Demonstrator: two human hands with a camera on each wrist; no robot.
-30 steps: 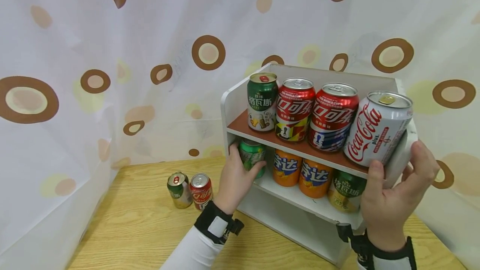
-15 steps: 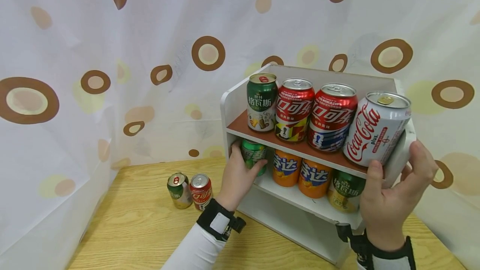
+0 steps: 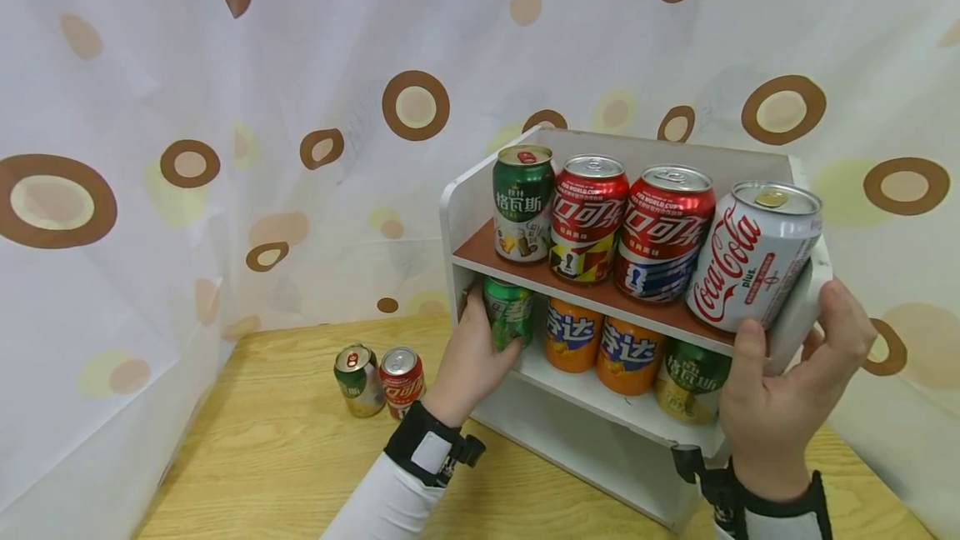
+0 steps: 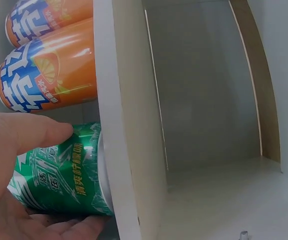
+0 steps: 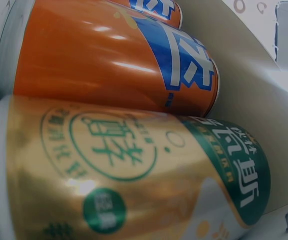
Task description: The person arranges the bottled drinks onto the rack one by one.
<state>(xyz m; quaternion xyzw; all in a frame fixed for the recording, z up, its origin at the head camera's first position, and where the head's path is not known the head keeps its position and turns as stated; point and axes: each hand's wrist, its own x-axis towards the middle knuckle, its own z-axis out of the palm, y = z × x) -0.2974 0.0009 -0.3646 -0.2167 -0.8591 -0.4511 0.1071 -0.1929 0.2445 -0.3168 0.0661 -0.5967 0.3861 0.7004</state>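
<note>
My left hand [image 3: 471,365] is around a green soda can [image 4: 59,175] at the left end of the middle tier of a white shelf rack [image 3: 600,440]. In the left wrist view the thumb lies along one side of the can and the fingers pass under the other. My right hand [image 3: 787,390] grips the rack's right side panel, thumb in front and fingers behind. Beside that thumb, a silver Coca-Cola can [image 3: 753,261] leans against the panel on the top tier. Two orange soda cans [image 3: 573,338] and a green-and-gold can [image 5: 109,170] stand along the middle tier.
Also on the top tier are a green-and-white can [image 3: 522,207] and two red cola cans [image 3: 588,223]. A green-and-gold can [image 3: 360,382] and a red can [image 3: 402,382] stand on the wooden table [image 3: 277,457], left of the rack. A patterned curtain [image 3: 337,40] hangs behind.
The green soda can has shifted slightly right on the middle tier. My left thumb has slid a little lower and left on it. The right hand keeps its place on the panel.
</note>
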